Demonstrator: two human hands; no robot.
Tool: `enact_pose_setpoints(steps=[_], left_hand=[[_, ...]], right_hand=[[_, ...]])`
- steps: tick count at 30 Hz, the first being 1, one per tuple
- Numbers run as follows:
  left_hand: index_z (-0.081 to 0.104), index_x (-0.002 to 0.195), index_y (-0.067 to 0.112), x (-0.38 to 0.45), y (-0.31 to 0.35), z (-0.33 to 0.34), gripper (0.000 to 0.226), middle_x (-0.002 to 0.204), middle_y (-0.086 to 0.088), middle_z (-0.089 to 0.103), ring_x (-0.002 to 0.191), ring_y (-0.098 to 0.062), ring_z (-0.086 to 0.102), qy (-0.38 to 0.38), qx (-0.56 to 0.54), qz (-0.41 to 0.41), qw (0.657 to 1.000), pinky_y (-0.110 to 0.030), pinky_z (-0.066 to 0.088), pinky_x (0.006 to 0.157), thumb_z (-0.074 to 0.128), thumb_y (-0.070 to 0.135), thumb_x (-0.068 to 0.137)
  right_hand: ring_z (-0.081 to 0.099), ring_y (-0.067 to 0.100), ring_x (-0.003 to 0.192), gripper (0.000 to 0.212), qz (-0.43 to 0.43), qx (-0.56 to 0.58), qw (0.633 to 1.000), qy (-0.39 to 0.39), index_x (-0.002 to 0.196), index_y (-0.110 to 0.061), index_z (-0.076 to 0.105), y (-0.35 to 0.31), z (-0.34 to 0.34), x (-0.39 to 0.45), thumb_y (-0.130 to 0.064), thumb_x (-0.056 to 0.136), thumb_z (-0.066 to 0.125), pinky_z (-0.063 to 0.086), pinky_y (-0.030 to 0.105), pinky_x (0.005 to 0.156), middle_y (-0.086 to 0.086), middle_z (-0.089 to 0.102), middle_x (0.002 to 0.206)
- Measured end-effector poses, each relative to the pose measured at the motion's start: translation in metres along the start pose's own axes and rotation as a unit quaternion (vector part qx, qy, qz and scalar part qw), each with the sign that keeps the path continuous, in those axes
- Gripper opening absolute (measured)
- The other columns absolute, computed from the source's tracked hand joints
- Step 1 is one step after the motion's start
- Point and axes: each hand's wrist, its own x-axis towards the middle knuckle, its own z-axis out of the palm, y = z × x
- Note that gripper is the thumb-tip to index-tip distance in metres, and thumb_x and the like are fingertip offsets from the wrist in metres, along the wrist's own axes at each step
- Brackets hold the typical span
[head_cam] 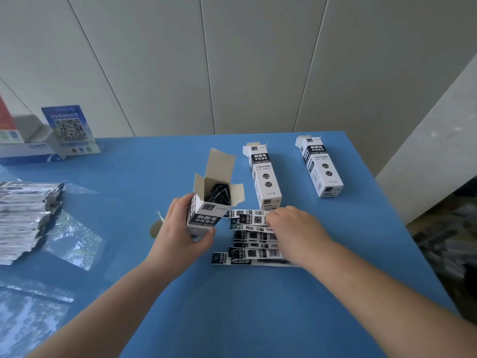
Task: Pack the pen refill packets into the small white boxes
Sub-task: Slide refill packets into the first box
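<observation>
My left hand (180,228) grips a small white box (206,215), held upright with its top flaps open; dark refill packets show inside it. Just right of the box, several black-and-white pen refill packets (254,244) lie in a loose row on the blue table (232,306). My right hand (294,226) rests palm down on the right end of that row, fingertips touching the top packets. Whether it pinches one I cannot tell. Two more white boxes lie flat farther back: one (263,177) behind the packets, another (320,167) to the right.
A stack of shiny wrapped packets (25,215) sits at the left edge, with clear plastic bags (74,241) beside it. A blue QR-code sign (71,129) and a white carton (28,149) stand at the back left. The table's right edge drops off near a grey wall.
</observation>
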Motion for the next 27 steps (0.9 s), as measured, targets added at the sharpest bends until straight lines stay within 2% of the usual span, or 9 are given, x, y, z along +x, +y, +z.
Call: enact_pose_setpoints(steps=[4,7,10,13,15,17,19,23,27], left_hand=[[0.044,0.122,0.036,-0.001,-0.001,0.0,0.058,0.109,0.031,0.045,0.105,0.004,0.05,-0.001,-0.005,0.0,1.0,-0.003,0.039,0.076,0.078,0.023,0.076],[0.043,0.124,0.04,-0.001,0.001,-0.001,0.062,0.111,0.032,0.046,0.106,0.006,0.05,-0.001,-0.007,0.005,1.0,-0.001,0.037,0.078,0.079,0.021,0.077],[0.038,0.12,0.049,0.0,0.004,-0.001,0.066,0.111,0.036,0.044,0.104,0.01,0.05,0.0,0.004,0.014,1.0,0.001,0.036,0.078,0.079,0.021,0.076],[0.037,0.12,0.051,0.0,0.004,-0.001,0.068,0.111,0.036,0.044,0.104,0.01,0.05,0.002,0.003,0.016,1.0,0.001,0.036,0.077,0.079,0.02,0.076],[0.038,0.121,0.048,0.0,0.003,-0.001,0.065,0.111,0.036,0.044,0.103,0.009,0.05,0.0,0.001,0.019,1.0,0.0,0.036,0.078,0.079,0.022,0.077],[0.039,0.12,0.047,0.001,0.005,-0.001,0.061,0.111,0.037,0.043,0.103,0.01,0.049,-0.003,0.003,0.023,1.0,0.0,0.036,0.079,0.075,0.027,0.075],[0.036,0.122,0.047,0.001,0.007,-0.001,0.061,0.112,0.038,0.043,0.104,0.012,0.049,-0.005,0.007,0.027,1.0,0.001,0.034,0.079,0.071,0.033,0.074],[0.034,0.125,0.048,0.001,0.005,-0.001,0.061,0.113,0.037,0.043,0.105,0.01,0.05,-0.015,0.009,0.034,0.999,-0.002,0.038,0.079,0.066,0.043,0.074],[0.034,0.13,0.047,0.002,0.006,0.0,0.064,0.117,0.039,0.041,0.111,0.007,0.05,-0.02,0.02,0.046,0.999,-0.008,0.041,0.085,0.065,0.043,0.074]], right_hand=[[0.053,0.024,0.089,0.015,0.022,0.021,0.999,-0.029,0.079,-0.021,0.06,0.007,-0.009,0.003,-0.012,0.091,0.062,0.043,0.035,0.066,-0.002,0.055,0.092],[0.052,0.021,0.076,0.042,0.054,0.076,0.995,-0.035,0.06,-0.026,0.043,0.012,-0.029,0.002,-0.034,0.095,0.064,0.035,0.032,0.058,-0.006,0.051,0.081],[0.062,0.016,0.063,0.033,0.123,0.226,0.966,-0.008,0.063,-0.026,0.059,0.019,-0.057,-0.003,-0.041,0.088,0.073,0.042,0.029,0.053,-0.003,0.065,0.067],[0.077,0.017,0.076,0.013,0.172,0.535,0.827,0.012,0.085,-0.018,0.075,0.017,-0.081,-0.013,-0.027,0.081,0.084,0.062,0.036,0.071,-0.002,0.08,0.082],[0.078,0.024,0.081,0.022,0.157,0.681,0.715,0.026,0.087,-0.012,0.076,0.01,-0.095,-0.019,-0.024,0.071,0.085,0.064,0.036,0.071,0.009,0.08,0.089],[0.077,0.027,0.079,0.023,0.139,0.747,0.648,0.051,0.081,-0.012,0.076,0.0,-0.105,-0.02,-0.027,0.065,0.082,0.063,0.033,0.068,0.013,0.078,0.086],[0.077,0.026,0.079,0.019,0.134,0.773,0.614,0.086,0.078,-0.013,0.074,-0.012,-0.111,-0.017,-0.028,0.069,0.081,0.063,0.034,0.069,0.012,0.077,0.083],[0.077,0.023,0.083,0.012,0.139,0.768,0.6,0.177,0.076,-0.017,0.075,-0.035,-0.112,-0.003,-0.02,0.088,0.078,0.063,0.033,0.073,0.008,0.078,0.083],[0.076,0.018,0.074,0.012,0.138,0.699,0.649,0.269,0.078,-0.016,0.074,-0.046,-0.112,0.009,-0.021,0.089,0.078,0.059,0.024,0.063,0.007,0.078,0.081]])
